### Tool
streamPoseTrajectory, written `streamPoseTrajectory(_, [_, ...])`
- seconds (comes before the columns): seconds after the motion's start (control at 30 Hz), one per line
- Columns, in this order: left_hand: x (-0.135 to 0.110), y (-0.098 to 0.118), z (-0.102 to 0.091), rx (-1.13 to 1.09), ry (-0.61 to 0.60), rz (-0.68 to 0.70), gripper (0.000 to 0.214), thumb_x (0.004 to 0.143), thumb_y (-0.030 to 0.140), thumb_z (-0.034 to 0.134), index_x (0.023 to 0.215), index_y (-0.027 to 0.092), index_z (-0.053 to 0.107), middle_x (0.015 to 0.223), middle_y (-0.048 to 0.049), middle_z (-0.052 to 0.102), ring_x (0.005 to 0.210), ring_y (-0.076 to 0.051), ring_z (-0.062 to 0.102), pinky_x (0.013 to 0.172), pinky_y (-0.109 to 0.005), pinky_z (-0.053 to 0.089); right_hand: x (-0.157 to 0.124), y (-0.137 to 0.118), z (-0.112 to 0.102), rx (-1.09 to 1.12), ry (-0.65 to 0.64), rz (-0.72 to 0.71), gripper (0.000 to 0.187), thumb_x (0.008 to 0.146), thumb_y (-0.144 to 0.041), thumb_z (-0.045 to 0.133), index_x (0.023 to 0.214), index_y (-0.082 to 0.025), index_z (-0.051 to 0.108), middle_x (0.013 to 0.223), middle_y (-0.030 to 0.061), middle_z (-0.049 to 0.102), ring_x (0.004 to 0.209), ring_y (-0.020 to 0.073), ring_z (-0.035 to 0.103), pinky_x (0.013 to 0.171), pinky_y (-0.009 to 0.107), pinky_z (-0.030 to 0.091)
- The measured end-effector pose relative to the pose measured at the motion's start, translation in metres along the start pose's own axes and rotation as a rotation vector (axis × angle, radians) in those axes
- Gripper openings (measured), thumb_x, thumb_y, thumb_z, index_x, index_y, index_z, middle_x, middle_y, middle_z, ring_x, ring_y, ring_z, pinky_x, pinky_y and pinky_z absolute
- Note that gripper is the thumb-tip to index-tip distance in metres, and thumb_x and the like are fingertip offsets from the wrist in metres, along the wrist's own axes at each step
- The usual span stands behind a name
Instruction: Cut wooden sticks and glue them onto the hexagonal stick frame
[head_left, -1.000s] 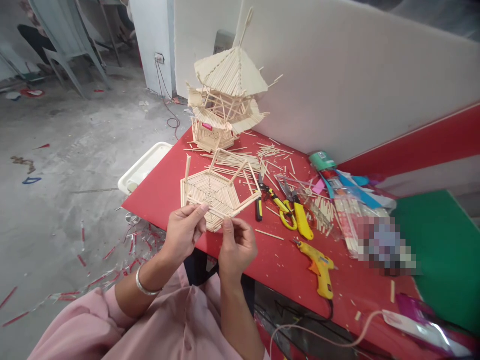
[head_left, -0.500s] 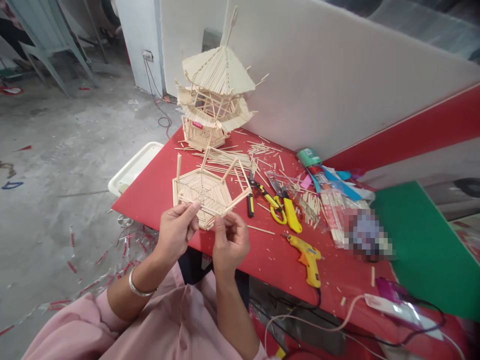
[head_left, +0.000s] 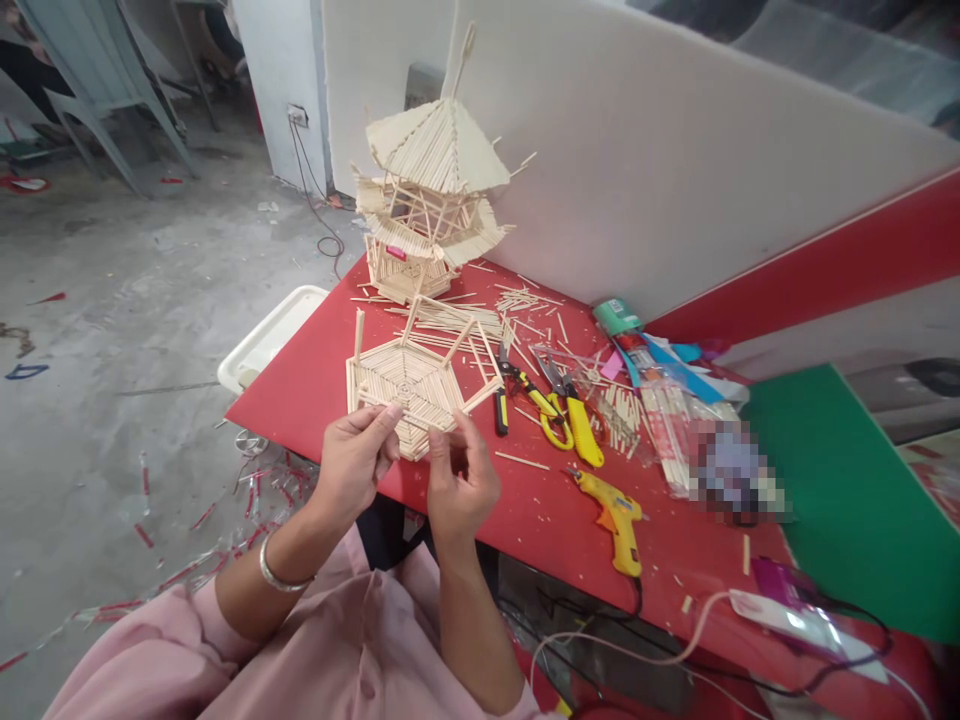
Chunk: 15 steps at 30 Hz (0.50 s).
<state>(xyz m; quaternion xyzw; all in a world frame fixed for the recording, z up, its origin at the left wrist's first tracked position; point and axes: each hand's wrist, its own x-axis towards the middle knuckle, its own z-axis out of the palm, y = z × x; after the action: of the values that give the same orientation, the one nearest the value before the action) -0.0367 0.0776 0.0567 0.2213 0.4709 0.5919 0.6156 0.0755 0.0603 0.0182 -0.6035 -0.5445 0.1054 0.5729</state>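
Red tabletop [head_left: 300, 385] bears a hexagonal stick base [head_left: 431, 378], with short posts rising from its rim. Behind the base stands a pagoda-like stick model [head_left: 442, 150], and loose sticks [head_left: 465, 320] are strewn between the two. To the right of the base lie yellow-handled tools [head_left: 586, 440]; a yellow glue gun [head_left: 621, 515] rests to its right as well, nearer the person.

A thin stick [head_left: 414, 416] spans the near side of the base, between the two hands; whether it touches the base is hard to tell. The left hand [head_left: 356, 460] pinches it between thumb and fingers. The right hand [head_left: 463, 485] is at its other end, thumb and forefinger slightly parted, and I cannot tell if they grip it.

For good control, a light pinch close to each end seems best, with the stick kept parallel to the base's near edge and both wrists steady; bending it could snap it, and bumping the base might loosen a post
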Motion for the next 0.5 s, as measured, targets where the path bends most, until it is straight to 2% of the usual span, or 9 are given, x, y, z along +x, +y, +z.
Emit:
streamPoseTrajectory(0.17, [-0.0003,-0.0002,-0.0002,0.006,0.000,0.007,0.042,0.066,0.047,0.082,0.056,0.014,0.058,0.041,0.0039,0.051,0.029,-0.002,0.032,0.030,-0.016,0.020,0.0048,0.0016,-0.0031,-0.074,-0.010,-0.136,0.025,0.091,-0.033,0.066,0.109,-0.017,0.072,0.089,0.0073,0.077,0.071,0.0141,0.070,0.068,0.025,0.056])
streamPoseTrajectory(0.5, [0.0011,0.0005,0.0012,-0.027,-0.005,-0.016,0.046,0.062,0.051,0.083,0.055,0.013,0.059,0.041,0.0037,0.051,0.028,-0.001,0.032,0.030,-0.016,0.019,0.0048,0.0025,-0.0037,-0.088,-0.017,-0.115,0.025,0.092,-0.033,0.063,0.109,-0.017,0.073,0.095,0.0094,0.077,0.078,0.0172,0.073,0.072,0.028,0.058])
